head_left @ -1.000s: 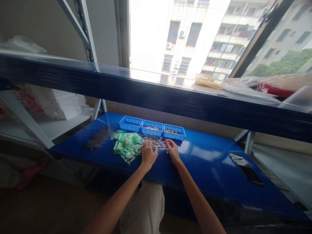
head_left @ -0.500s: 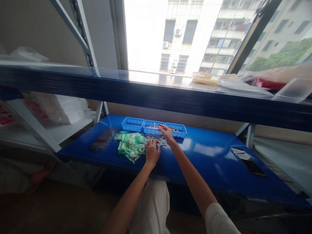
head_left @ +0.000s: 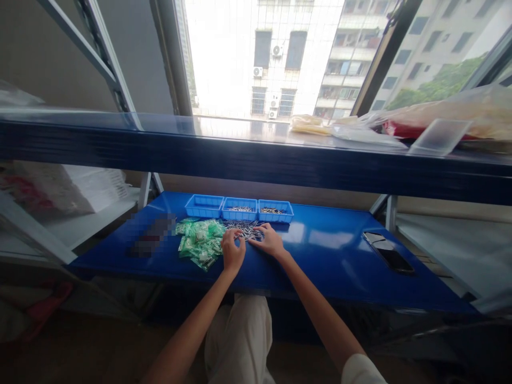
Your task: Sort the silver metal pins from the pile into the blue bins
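Head view: left hand (head_left: 232, 252) and right hand (head_left: 270, 241) are rested on loose pins (head_left: 245, 228) heaped on the counter (head_left: 328, 256), either grip's closure cannot be told, and pins may be flicked off its edge by hasty raking.

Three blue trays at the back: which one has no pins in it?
The leftmost blue tray, behind the green packets: only bare blue floor shows. The middle tray and right tray each hold metal pins.

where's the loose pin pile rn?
Head view, left of centre: the pile of loose metal pins lies on the blue shelf just in front of the middle blue tray, between the green packets and the right hand.
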`<state>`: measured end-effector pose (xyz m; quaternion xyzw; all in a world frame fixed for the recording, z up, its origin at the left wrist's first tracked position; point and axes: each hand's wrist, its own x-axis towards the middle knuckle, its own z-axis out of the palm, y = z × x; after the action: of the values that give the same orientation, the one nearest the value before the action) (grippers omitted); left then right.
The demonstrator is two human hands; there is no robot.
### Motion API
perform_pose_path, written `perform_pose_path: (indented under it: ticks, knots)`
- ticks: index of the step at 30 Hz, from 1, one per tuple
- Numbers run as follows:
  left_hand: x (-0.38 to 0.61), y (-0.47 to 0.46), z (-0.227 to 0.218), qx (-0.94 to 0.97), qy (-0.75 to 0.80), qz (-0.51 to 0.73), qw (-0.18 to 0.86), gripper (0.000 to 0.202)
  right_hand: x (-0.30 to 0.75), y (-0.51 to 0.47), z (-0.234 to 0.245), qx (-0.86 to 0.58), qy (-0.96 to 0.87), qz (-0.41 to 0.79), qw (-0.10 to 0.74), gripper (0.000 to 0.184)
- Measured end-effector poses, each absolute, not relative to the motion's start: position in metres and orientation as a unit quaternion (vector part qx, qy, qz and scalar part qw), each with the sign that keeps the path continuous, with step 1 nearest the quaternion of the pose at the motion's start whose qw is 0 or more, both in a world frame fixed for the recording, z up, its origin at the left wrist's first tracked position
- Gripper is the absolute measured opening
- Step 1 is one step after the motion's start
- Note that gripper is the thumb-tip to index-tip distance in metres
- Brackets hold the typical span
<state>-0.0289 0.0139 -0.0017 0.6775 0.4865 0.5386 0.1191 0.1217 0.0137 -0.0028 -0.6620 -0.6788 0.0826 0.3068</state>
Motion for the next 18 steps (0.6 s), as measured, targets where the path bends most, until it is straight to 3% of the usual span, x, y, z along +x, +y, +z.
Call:
perform_pose_path:
  ticks: [10, 18]
  knots:
    - [-0.0240, 0.0166, -0.0029, 0.701, 0.491, 0.507, 0.103, 0.013, 0.1144, 0.0082, -0.0094, -0.640, -0.678, 0.074, 0.355, 0.020]
    - [-0.0239, 0.0205, -0.0100, 0.717, 0.489, 0.480, 0.125, 0.008, 0.1123, 0.0051, -0.0058, -0.612, -0.672, 0.079, 0.409, 0.022]
